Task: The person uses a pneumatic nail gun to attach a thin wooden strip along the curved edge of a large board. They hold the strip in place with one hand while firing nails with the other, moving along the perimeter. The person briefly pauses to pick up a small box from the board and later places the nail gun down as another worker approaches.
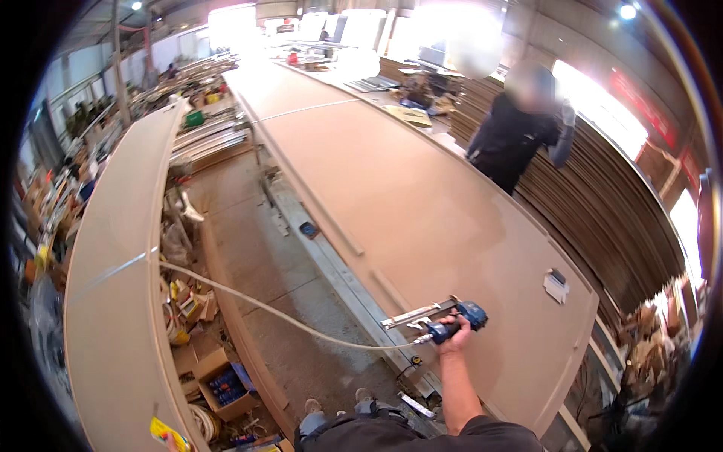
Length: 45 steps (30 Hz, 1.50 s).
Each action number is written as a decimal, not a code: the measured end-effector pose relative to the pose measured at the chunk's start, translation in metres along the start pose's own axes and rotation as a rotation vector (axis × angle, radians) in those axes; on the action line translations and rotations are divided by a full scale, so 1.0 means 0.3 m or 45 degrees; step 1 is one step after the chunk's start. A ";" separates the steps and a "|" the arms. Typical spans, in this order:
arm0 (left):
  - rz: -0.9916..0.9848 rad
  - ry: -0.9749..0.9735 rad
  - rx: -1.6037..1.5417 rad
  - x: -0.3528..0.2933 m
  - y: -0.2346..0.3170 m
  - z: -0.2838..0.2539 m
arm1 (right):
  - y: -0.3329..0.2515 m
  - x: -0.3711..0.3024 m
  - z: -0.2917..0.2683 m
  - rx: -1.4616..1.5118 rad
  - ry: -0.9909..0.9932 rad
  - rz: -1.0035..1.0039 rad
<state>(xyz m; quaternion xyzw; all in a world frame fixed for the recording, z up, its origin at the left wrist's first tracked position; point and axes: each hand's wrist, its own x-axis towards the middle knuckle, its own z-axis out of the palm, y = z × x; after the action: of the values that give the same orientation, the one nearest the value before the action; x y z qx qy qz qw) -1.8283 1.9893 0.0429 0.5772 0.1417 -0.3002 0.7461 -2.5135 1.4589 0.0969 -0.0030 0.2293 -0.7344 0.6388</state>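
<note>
My right hand (454, 339) is closed round the grip of a blue and black pneumatic nail gun (473, 314). Its long silver magazine points left, and a pale air hose (301, 325) runs from the grip's end across to the left bench. The tool is over the near part of a long tan panel (467, 226), close to a thin wooden strip (389, 290). Whether the tool touches the panel, I cannot tell. My left hand is out of the picture.
Beyond the panel stands a person (520, 128) with one gloved hand raised, beside tall stacked boards (610, 203). A small dark object on white paper (556, 286) lies at the panel's right. Another long panel (113, 301) is at left, with an open cardboard box (226, 388) below it.
</note>
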 end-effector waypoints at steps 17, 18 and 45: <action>-0.283 -0.133 0.115 -0.820 -0.661 0.401 | -0.180 0.048 -0.024 -1.533 0.122 0.483; -0.323 -0.128 0.070 -0.846 -0.713 0.369 | -0.215 0.005 -0.065 -1.641 0.219 0.398; -0.667 0.606 -0.691 0.081 -1.610 -0.607 | -0.161 -0.091 -0.150 -3.238 -0.755 -1.317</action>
<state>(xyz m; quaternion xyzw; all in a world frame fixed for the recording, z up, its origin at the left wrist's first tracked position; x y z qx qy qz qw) -2.0801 2.0807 -0.3989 0.3581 0.5245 -0.2897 0.7160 -2.5673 1.5034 0.0809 -0.8071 0.5597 -0.1484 -0.1156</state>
